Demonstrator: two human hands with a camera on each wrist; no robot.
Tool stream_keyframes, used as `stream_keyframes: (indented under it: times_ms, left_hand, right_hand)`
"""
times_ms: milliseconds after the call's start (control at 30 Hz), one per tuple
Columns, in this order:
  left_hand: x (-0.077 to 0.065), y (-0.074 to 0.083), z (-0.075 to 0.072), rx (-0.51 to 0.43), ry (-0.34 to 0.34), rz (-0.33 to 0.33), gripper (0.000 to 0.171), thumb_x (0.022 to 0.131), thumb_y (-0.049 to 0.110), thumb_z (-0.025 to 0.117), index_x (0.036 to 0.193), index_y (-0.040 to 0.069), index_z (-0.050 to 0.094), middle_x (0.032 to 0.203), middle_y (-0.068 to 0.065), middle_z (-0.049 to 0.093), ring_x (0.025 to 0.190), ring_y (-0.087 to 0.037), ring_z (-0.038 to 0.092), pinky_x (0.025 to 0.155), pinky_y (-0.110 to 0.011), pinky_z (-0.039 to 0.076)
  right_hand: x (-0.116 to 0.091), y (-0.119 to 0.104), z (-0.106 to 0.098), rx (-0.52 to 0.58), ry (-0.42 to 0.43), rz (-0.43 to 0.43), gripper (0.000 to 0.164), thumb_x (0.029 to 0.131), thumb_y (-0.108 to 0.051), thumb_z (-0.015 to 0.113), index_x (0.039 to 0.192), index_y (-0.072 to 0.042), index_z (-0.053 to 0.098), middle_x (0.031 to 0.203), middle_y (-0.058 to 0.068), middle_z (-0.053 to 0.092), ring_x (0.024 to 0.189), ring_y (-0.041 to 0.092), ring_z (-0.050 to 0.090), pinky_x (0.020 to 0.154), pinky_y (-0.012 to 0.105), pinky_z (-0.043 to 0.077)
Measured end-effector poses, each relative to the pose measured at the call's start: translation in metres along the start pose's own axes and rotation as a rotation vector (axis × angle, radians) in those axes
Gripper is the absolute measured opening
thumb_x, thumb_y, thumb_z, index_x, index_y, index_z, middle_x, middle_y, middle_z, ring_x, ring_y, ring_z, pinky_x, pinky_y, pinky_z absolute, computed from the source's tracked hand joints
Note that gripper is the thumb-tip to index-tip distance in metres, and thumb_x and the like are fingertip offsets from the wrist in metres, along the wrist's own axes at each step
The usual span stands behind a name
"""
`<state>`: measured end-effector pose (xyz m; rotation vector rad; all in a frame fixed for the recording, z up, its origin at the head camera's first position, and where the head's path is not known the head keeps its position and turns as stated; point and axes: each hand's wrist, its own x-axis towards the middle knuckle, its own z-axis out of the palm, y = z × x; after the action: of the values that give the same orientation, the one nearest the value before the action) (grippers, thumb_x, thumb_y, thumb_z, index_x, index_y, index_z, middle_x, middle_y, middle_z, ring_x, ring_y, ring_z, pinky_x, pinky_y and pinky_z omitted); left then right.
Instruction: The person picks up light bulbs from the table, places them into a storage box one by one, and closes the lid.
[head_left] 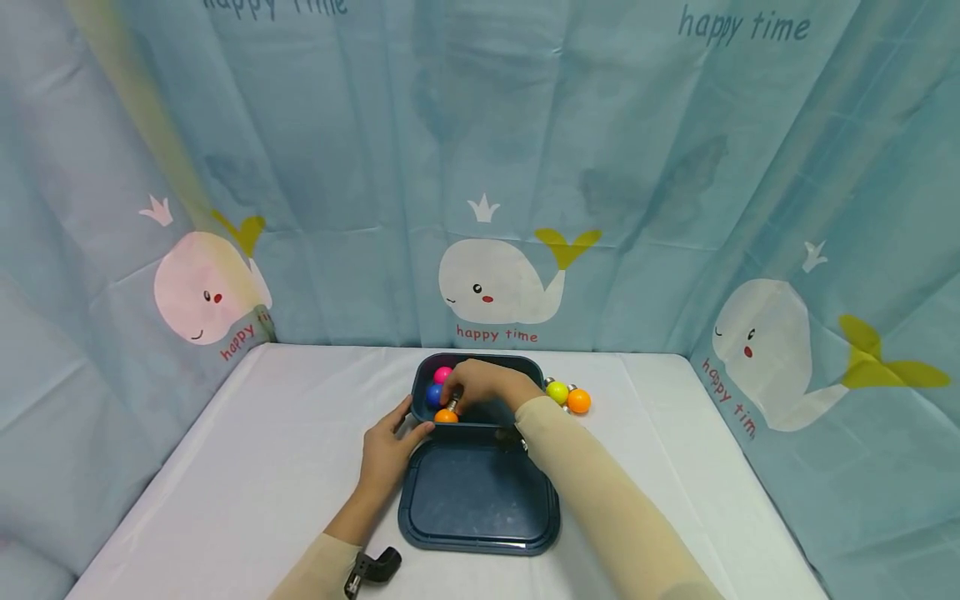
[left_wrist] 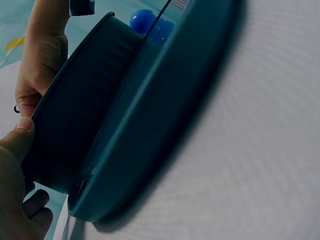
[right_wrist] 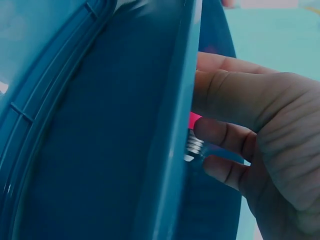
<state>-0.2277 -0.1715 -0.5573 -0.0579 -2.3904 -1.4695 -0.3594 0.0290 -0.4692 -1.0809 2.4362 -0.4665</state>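
Observation:
In the head view, a dark blue plastic box (head_left: 517,362) stands at the back of the table. Inside it lie a pink bulb (head_left: 443,375), a blue bulb (head_left: 435,395) and an orange bulb (head_left: 446,416) with a metal screw base. My right hand (head_left: 483,383) reaches into the box, its fingertips pinching the orange bulb by its base. Curled fingers and a metal screw base (right_wrist: 194,145) show beside the box wall in the right wrist view; the thumb tip is hidden. With thumb and fingers, my left hand (head_left: 386,454) holds the box's near left corner.
The dark blue lid (head_left: 480,496) lies flat in front of the box, right at its near edge. Right of the box, a yellow bulb (head_left: 557,392) and an orange bulb (head_left: 579,401) lie on the white tablecloth (head_left: 300,433). A whale-print curtain (head_left: 360,275) stands behind the table.

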Motion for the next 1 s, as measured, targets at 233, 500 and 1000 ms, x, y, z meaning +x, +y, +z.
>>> stream_keyframes:
  times_ms: [233, 500, 1000]
  left_hand:
    - [0.0, 0.0, 0.0, -0.011, 0.008, 0.026, 0.072, 0.088, 0.042, 0.081, 0.148, 0.013, 0.056, 0.148, -0.005, 0.057, 0.135, -0.034, 0.056, 0.111, -0.051, 0.046]
    - [-0.001, 0.0, 0.001, -0.016, 0.001, 0.026, 0.074, 0.087, 0.048, 0.079, 0.149, 0.014, 0.055, 0.148, -0.005, 0.057, 0.134, -0.036, 0.056, 0.11, -0.052, 0.046]
    - [-0.001, 0.001, 0.002, -0.013, -0.001, 0.01, 0.071, 0.088, 0.039, 0.082, 0.148, 0.012, 0.056, 0.149, -0.005, 0.057, 0.135, -0.033, 0.056, 0.112, -0.05, 0.046]
  right_hand:
    - [-0.007, -0.002, -0.005, -0.066, 0.028, -0.065, 0.025, 0.091, -0.018, 0.08, 0.115, -0.02, 0.078, 0.112, -0.011, 0.071, 0.1, 0.01, 0.064, 0.093, 0.024, 0.055]
    - [-0.027, -0.009, -0.017, -0.053, 0.145, -0.07, 0.028, 0.093, -0.018, 0.078, 0.121, -0.018, 0.077, 0.119, -0.006, 0.07, 0.11, 0.022, 0.061, 0.096, 0.034, 0.055]
    - [-0.078, -0.023, -0.016, -0.097, 0.386, -0.111, 0.028, 0.093, -0.027, 0.079, 0.12, -0.023, 0.076, 0.122, -0.011, 0.072, 0.116, 0.014, 0.062, 0.109, 0.036, 0.047]
